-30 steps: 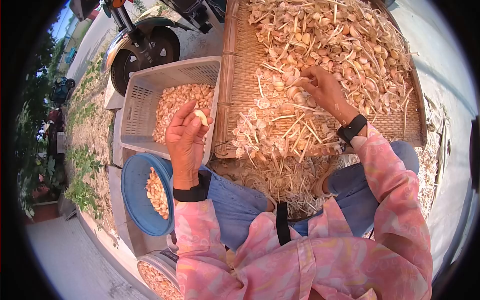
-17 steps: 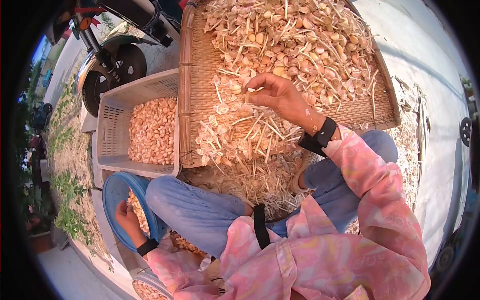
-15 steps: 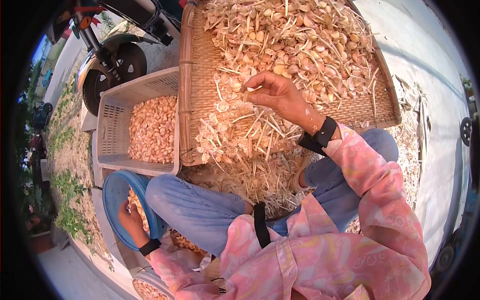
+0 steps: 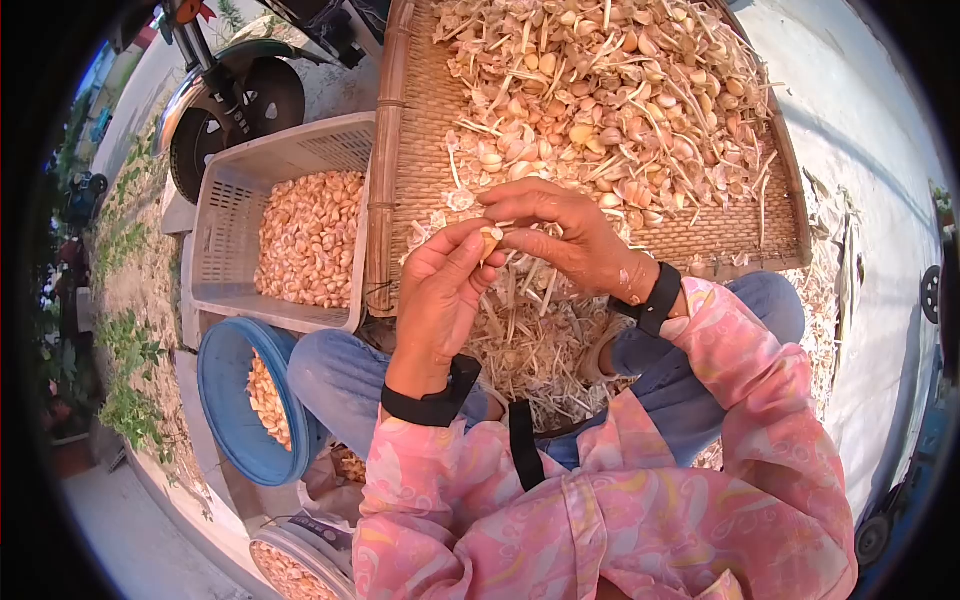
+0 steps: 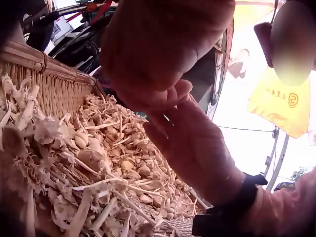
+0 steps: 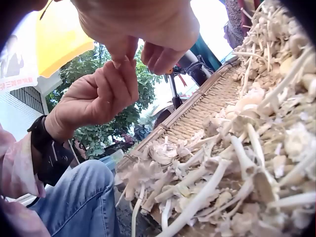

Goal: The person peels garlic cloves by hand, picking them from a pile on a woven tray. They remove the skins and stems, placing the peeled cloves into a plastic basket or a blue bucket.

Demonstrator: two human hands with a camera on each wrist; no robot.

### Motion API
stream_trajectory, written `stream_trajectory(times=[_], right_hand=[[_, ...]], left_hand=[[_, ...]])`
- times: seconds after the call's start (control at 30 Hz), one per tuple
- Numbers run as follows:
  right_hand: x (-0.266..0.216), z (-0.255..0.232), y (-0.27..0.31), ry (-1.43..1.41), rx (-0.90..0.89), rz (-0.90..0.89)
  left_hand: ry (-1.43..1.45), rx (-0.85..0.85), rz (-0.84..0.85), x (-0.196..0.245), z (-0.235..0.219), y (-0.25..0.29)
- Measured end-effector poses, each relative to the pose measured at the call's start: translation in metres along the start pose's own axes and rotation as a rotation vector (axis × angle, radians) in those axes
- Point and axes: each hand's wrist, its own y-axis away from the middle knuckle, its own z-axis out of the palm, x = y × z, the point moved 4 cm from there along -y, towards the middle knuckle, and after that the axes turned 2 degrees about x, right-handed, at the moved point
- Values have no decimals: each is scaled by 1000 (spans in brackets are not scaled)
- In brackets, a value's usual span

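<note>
Both hands meet over the near left part of a woven bamboo tray (image 4: pixel 420 110). My left hand (image 4: pixel 437 300) grips a garlic clove (image 4: pixel 490 240) between thumb and fingers. From the other side my right hand (image 4: pixel 570 235) pinches at the top of the same clove with thumb and forefinger. In the right wrist view the left hand (image 6: pixel 101 98) and right hand touch at the fingertips, which hide the clove. Behind the hands in the left wrist view lies a heap of garlic cloves, dry skins and stalks (image 5: pixel 128 158).
Left of the tray stands a pale plastic crate (image 4: pixel 225 240) with garlic cloves in it. A blue bucket (image 4: pixel 225 400) holding peeled cloves is beside the left knee, with another tub of cloves (image 4: pixel 290 565) below. A vehicle's wheel (image 4: pixel 270 95) is behind the crate.
My left hand went from holding a clove over the crate, down into the blue bucket, then back up to the right hand. The right hand lifted a clove off the heap.
</note>
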Motion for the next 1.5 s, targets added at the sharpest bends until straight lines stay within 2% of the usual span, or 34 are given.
stream_trajectory(times=[0.03,0.1,0.13,0.17,0.23,0.3,0.37,0.4,0.5,0.53,0.6,0.63,0.7,0.73,0.8,0.83,0.9,0.93,1.0,1.03,1.1,1.2,1.23,1.3,1.37,1.4,1.5], right_hand=[[5,-2,0,-59,34,57],[22,-15,-4,110,92,197],[31,-23,-7,197,125,265],[36,-28,-9,287,129,262],[46,-33,-10,457,126,261],[53,-30,-9,595,118,164],[54,-28,-11,686,124,78],[51,-26,-10,714,58,143],[52,-22,-11,787,18,167],[50,-21,-11,806,-7,161],[47,-15,-10,819,-44,125],[46,-12,-11,827,-60,105],[48,-7,-11,838,-55,74],[48,-5,-10,838,-53,82],[49,-5,-11,822,-28,67],[50,-7,-12,820,-30,69],[53,-10,-16,811,-33,72],[54,-12,-17,809,-13,65],[56,-15,-21,800,22,45],[58,-14,-23,813,20,51],[59,-16,-28,850,18,62],[57,-12,-38,860,20,-7],[55,-11,-44,871,19,-28],[51,-3,-59,795,27,-23],[39,10,-74,640,14,-4],[27,18,-77,509,25,4],[-13,35,-75,375,-56,-11]], left_hand=[[12,22,6,2,2,3],[43,63,29,10,15,13],[86,-60,34,17,35,28],[129,-182,34,26,58,48],[163,-602,166,48,104,80],[594,-953,295,37,147,109],[909,-990,366,31,164,122],[806,-897,396,38,165,123],[943,-518,280,34,175,158],[964,-483,214,38,174,162],[924,-563,285,41,171,154],[856,-681,424,42,167,135],[762,-791,542,44,164,125],[745,-784,522,44,163,125],[954,-804,267,43,163,130],[1165,-817,20,44,166,140],[1267,-764,-332,51,161,144],[1170,-709,-424,56,151,144],[957,-694,-308,63,142,137],[835,-726,-105,67,138,133],[619,-674,138,74,125,121],[340,-450,257,89,78,94],[243,-375,293,92,63,84],[278,-19,166,83,23,60],[198,30,187,72,-3,46],[196,34,189,71,-8,44],[187,73,182,65,-12,41]])
